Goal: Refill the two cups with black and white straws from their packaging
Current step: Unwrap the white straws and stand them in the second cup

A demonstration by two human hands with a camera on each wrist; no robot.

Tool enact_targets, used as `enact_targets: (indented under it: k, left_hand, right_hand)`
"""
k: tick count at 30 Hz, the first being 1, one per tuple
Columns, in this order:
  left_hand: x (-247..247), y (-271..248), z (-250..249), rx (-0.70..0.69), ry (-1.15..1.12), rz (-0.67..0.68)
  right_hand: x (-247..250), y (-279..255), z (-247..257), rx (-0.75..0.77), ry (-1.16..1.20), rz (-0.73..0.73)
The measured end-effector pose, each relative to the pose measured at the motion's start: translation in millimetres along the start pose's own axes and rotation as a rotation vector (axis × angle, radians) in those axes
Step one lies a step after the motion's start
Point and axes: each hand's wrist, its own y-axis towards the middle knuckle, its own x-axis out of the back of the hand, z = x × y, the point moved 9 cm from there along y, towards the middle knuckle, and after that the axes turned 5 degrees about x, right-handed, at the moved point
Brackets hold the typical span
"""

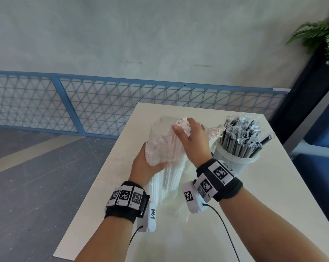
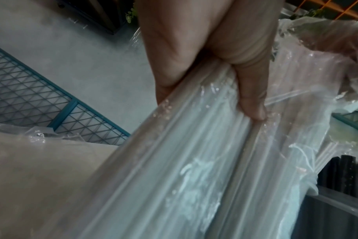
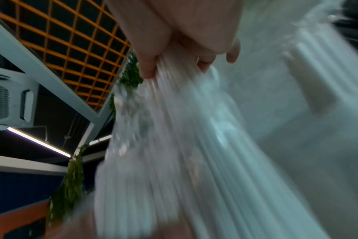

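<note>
A clear bag of wrapped white straws (image 1: 165, 167) stands tilted on the white table (image 1: 245, 214). My left hand (image 1: 146, 165) grips the bag around its middle, with the thumb pressed into the plastic (image 2: 253, 103). My right hand (image 1: 190, 137) grasps a bunch of white straws (image 3: 174, 129) near their top ends. To the right stands a clear cup (image 1: 235, 163) filled with black straws (image 1: 239, 137) in clear wrappers. More white straw tips (image 1: 214, 132) show behind my right hand; what holds them is hidden.
A blue mesh fence (image 1: 103, 103) runs behind the table, with grey floor to the left. A green plant (image 1: 324, 35) on a dark stand sits at the upper right. Loose clear plastic (image 2: 41, 135) lies on the table by the bag.
</note>
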Motion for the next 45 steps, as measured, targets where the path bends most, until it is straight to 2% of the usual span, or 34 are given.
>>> enact_targets:
  k: [4, 7, 10, 12, 14, 19, 23, 29, 39, 45]
  left_hand:
    - [1, 1, -1, 0.002, 0.007, -0.024]
    - [2, 0, -3, 0.004, 0.028, -0.05]
    - [3, 1, -1, 0.03, 0.031, -0.071]
    - [2, 2, -2, 0.04, 0.049, -0.076]
    - [0, 2, -5, 0.041, 0.065, -0.075]
    - [-2, 0, -8, 0.041, 0.075, -0.059]
    - [-1, -3, -10, 0.02, 0.093, -0.058]
    - [-1, -1, -4, 0.035, 0.085, -0.06]
    - [4, 3, 5, 0.068, 0.083, -0.095]
    - [2, 3, 5, 0.063, 0.06, -0.1]
  right_hand:
    - [19, 27, 23, 0.046, 0.181, -0.044]
    - [24, 37, 21, 0.029, 0.304, -0.043]
    - [5, 26, 1, -0.062, 0.49, 0.115]
    - [-14, 9, -18, -0.143, 0.43, 0.252]
    - [-25, -4, -33, -0.194, 0.349, 0.292]
    - [-15, 4, -28, -0.214, 0.367, 0.121]
    - [0, 18, -21, -0.229, 0.48, -0.033]
    - [-19, 7, -28, -0.249, 0.339, 0.051]
    - [21, 35, -21, -0.324, 0.554, -0.216]
    - [14, 28, -45, -0.44, 0.575, -0.219]
